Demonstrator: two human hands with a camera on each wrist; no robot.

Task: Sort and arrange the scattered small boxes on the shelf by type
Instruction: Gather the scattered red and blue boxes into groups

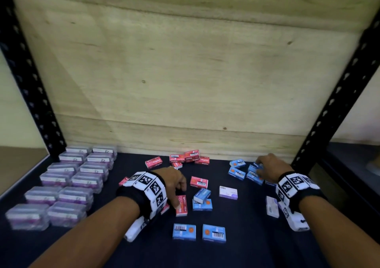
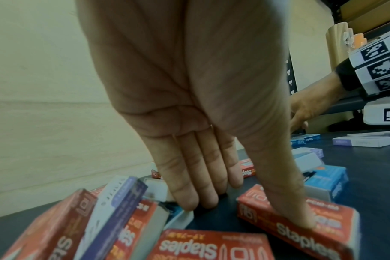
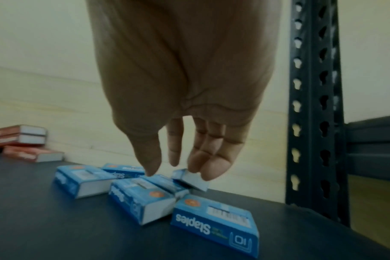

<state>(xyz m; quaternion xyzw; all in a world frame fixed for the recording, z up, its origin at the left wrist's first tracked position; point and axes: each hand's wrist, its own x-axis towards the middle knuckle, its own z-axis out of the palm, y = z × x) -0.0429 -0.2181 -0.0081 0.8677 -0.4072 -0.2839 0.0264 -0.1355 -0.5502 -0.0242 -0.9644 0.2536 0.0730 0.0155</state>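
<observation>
Small staple boxes lie scattered on a dark shelf (image 1: 246, 251). My left hand (image 1: 180, 196) reaches down at the middle. Its thumb presses on a red staples box (image 1: 182, 206) (image 2: 301, 225), and its straight fingers (image 2: 189, 190) touch the shelf beside it. My right hand (image 1: 259, 168) (image 3: 178, 173) hovers over a cluster of blue boxes (image 1: 238, 172) at the back right. Its fingertips rest on a tilted blue box (image 3: 190, 181) and its thumb tip touches a neighbouring blue box (image 3: 145, 193). Neither hand holds anything.
Stacks of clear cases with purple contents (image 1: 67, 183) fill the left side. More red boxes (image 1: 189, 157) lie against the wooden back panel (image 1: 185, 82). Two blue boxes (image 1: 184, 231) sit near the front, and white-purple boxes (image 1: 228, 192) lie mid-right. A black post (image 1: 333, 107) stands at the right.
</observation>
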